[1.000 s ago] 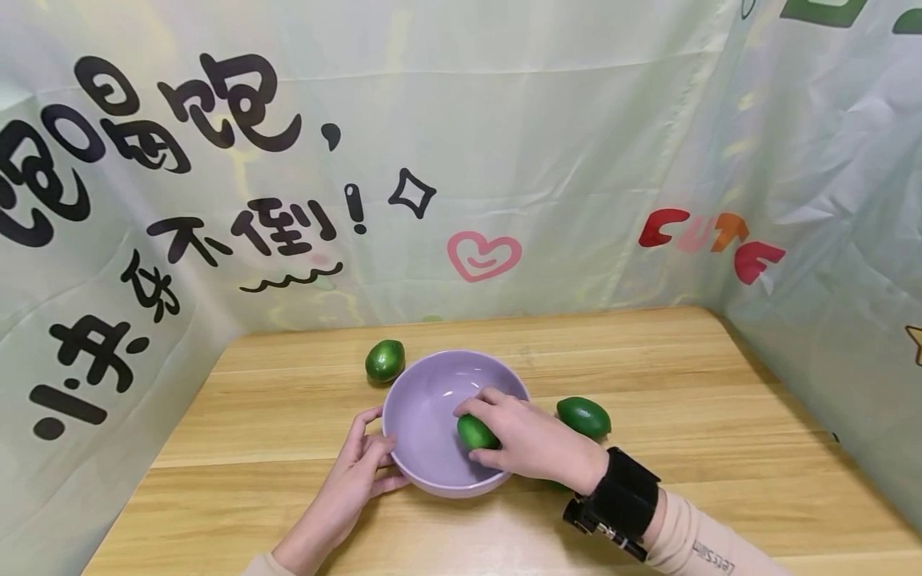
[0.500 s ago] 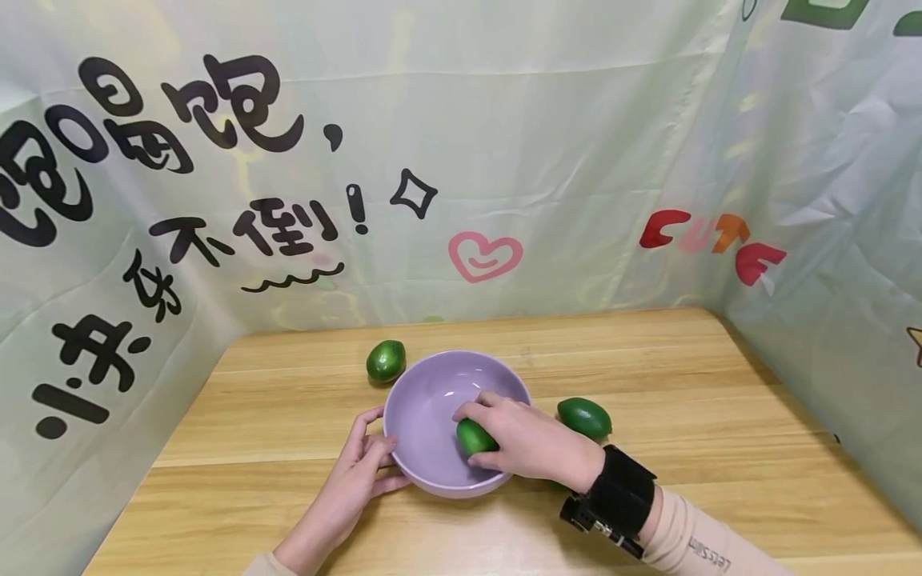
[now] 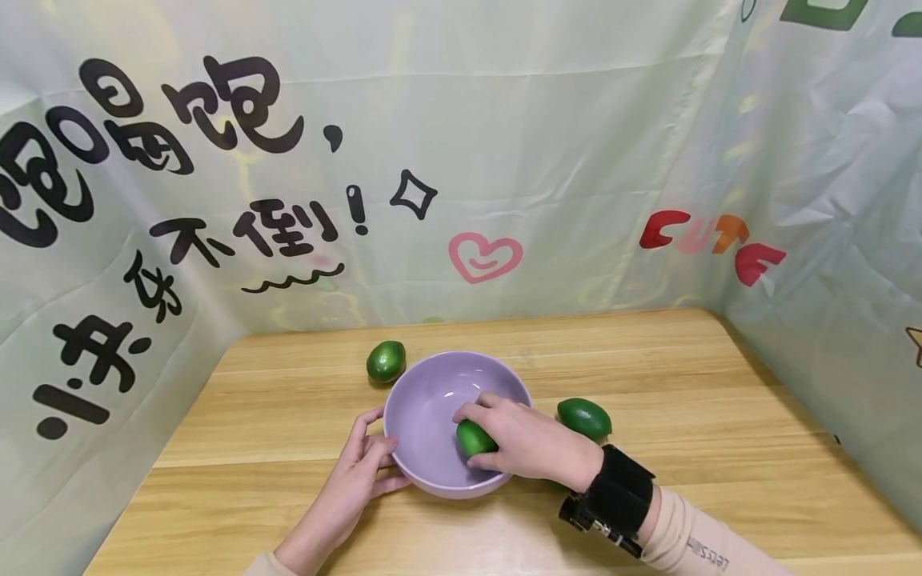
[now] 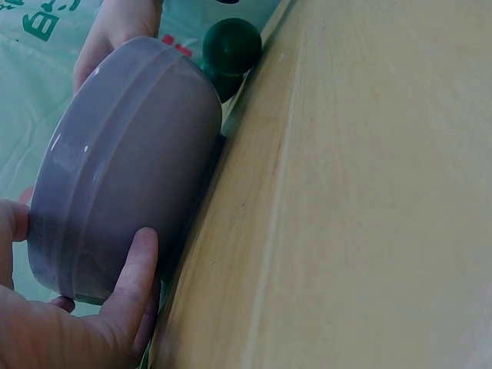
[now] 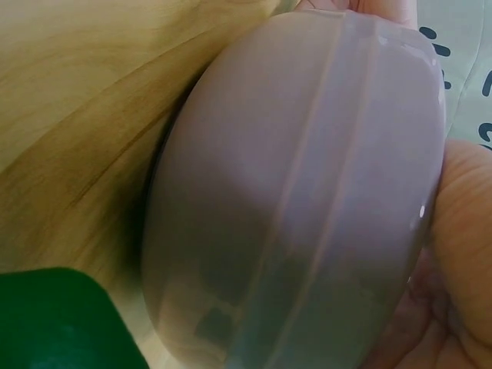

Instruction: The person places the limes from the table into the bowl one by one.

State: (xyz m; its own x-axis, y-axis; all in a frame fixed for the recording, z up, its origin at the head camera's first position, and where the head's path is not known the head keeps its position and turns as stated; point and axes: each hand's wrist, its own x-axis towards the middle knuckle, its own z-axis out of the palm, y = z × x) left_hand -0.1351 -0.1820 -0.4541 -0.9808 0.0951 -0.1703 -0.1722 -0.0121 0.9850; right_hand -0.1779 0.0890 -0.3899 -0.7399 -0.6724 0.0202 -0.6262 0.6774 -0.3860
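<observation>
A purple bowl (image 3: 425,424) stands on the wooden table. My left hand (image 3: 349,472) grips its left side, one fingertip over the rim and other fingers against the outer wall. In the left wrist view, a finger (image 4: 137,269) presses on the bowl's outside. My right hand (image 3: 529,436) reaches over the right rim and holds a green lime (image 3: 474,438) inside the bowl, between thumb and fingers. Whether that lime touches the bottom I cannot tell. From the right wrist, the bowl's wall (image 5: 292,192) hides the held lime.
One lime (image 3: 386,362) lies behind the bowl at the left, another (image 3: 584,418) to its right. A further green one (image 3: 559,486) is mostly hidden under my right wrist. A printed cloth (image 3: 562,160) rises behind the table (image 3: 288,408) and along its sides.
The right wrist has shifted slightly left, and the held lime sits a touch lower in the bowl. My left hand, the bowl and the other limes look unmoved.
</observation>
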